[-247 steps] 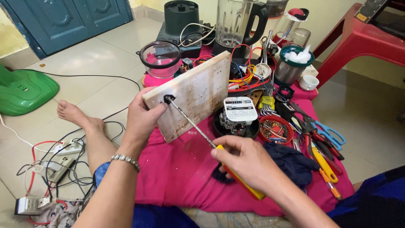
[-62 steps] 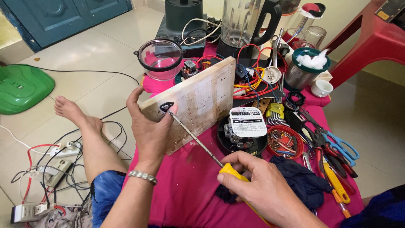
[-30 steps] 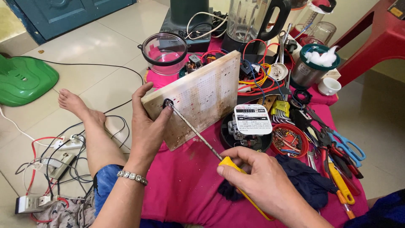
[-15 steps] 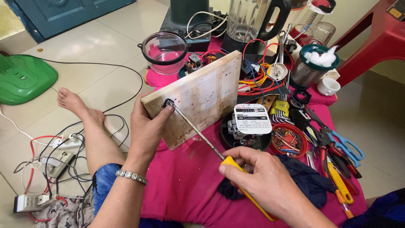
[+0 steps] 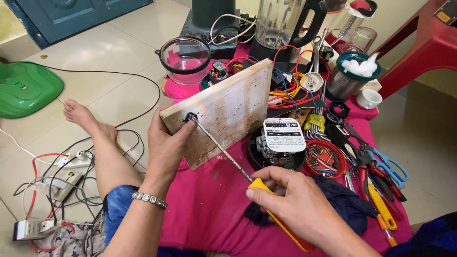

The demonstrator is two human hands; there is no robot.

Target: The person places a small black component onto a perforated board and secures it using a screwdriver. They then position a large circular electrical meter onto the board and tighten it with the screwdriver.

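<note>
Head view: a pale, stained perforated board [image 5: 223, 112] stands tilted on its lower edge near the middle of the pink cloth [image 5: 204, 204] spread on the floor, its face dotted with rows of small holes and brownish marks, with a dark round fitting [image 5: 191, 117] at its upper left corner. The left hand [image 5: 166, 145] grasps the board's left edge, fingers wrapped behind and thumb pressed on the front just beside the fitting; a beaded bracelet [image 5: 149, 200] sits on that wrist. The right hand [image 5: 295, 204] is clenched around the yellow handle of a screwdriver [image 5: 247, 177], whose long metal shaft runs up and left so that the tip meets the fitting. Just right of the board lies a black round electricity meter [image 5: 281, 143] with a white label, and beside it a red bowl of screws [image 5: 324, 157]. Pliers and blue-handled scissors [image 5: 388, 164] lie along the cloth's right edge. At the cloth's far edge stand a glass blender jar [image 5: 184, 59] and a tangle of coloured wires [image 5: 293, 88]. A bare foot [image 5: 85, 119] rests on the tiled floor off the cloth's left edge, near a green plastic lid [image 5: 26, 93].
</note>
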